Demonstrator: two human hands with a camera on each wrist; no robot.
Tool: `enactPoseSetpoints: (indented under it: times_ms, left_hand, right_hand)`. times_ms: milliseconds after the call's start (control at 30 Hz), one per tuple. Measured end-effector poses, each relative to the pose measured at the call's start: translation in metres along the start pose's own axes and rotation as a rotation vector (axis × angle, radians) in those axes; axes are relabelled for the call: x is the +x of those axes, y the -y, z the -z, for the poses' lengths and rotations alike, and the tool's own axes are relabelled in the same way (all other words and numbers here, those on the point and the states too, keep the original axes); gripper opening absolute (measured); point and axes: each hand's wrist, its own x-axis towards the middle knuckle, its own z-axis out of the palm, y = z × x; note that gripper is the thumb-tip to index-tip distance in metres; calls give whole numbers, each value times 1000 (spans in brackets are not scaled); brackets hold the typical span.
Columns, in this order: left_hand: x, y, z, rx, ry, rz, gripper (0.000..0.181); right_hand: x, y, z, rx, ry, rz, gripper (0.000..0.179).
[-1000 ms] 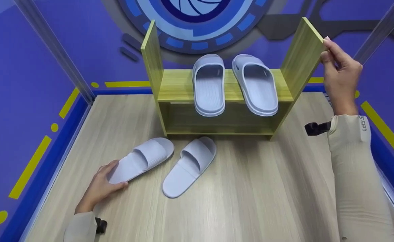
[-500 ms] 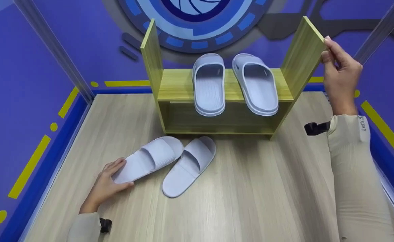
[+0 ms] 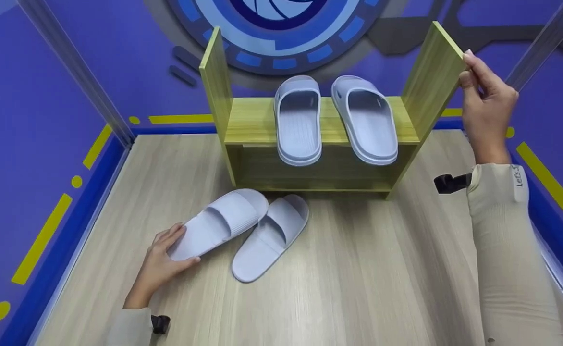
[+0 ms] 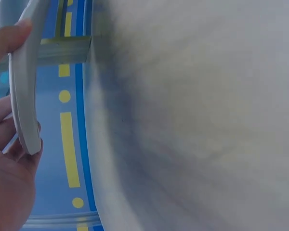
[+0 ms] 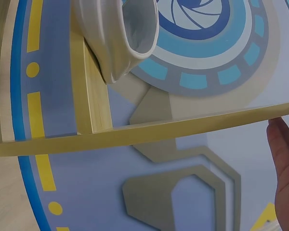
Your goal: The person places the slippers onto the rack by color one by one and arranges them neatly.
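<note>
My left hand (image 3: 159, 264) grips a white slipper (image 3: 195, 238) by its heel end, thumb on one edge and fingers on the other. In the left wrist view, that slipper (image 4: 25, 96) is held up off the floor. Its toe overlaps the tip area of a matching white slipper (image 3: 257, 254) lying on the floor. At the right, my right hand (image 3: 490, 105) pinches the upper front edge of the side panel of a wooden shoe rack (image 3: 252, 120). The right wrist view shows the fingertips on this panel edge (image 5: 183, 130).
Two pale closed-toe slides, one on the left (image 3: 299, 134) and one on the right (image 3: 373, 134), sit on the rack's upper shelf, heels overhanging its front. Beneath is a lower compartment (image 3: 315, 168). Blue printed walls (image 3: 36, 120) enclose the wood-look floor (image 3: 358, 288) on several sides.
My left hand has moved right and toward the rack with the slipper, which now rises over the other slipper's side. My right hand has stayed on the panel.
</note>
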Motion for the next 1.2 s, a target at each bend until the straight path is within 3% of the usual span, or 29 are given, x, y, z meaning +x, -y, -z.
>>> enactPoseSetpoints:
  times_ms: [200, 433, 700, 1000, 1200]
  left_hand:
    - [2, -14, -16, 16, -51, 0, 82]
    - [10, -24, -34, 9, -119, -63, 78]
    - [20, -42, -52, -21, -120, -1, 79]
    - [29, -55, -75, 10, -188, -15, 79]
    - [36, -60, -85, 17, -179, 9, 78]
  right_hand:
    - [1, 0, -1, 10, -13, 4, 32]
    - [0, 1, -2, -5, -12, 3, 32]
    - [-1, 1, -1, 4, -18, -2, 32]
    - [-1, 0, -3, 20, -30, -18, 31]
    - [-1, -1, -3, 23, -32, -10, 31]
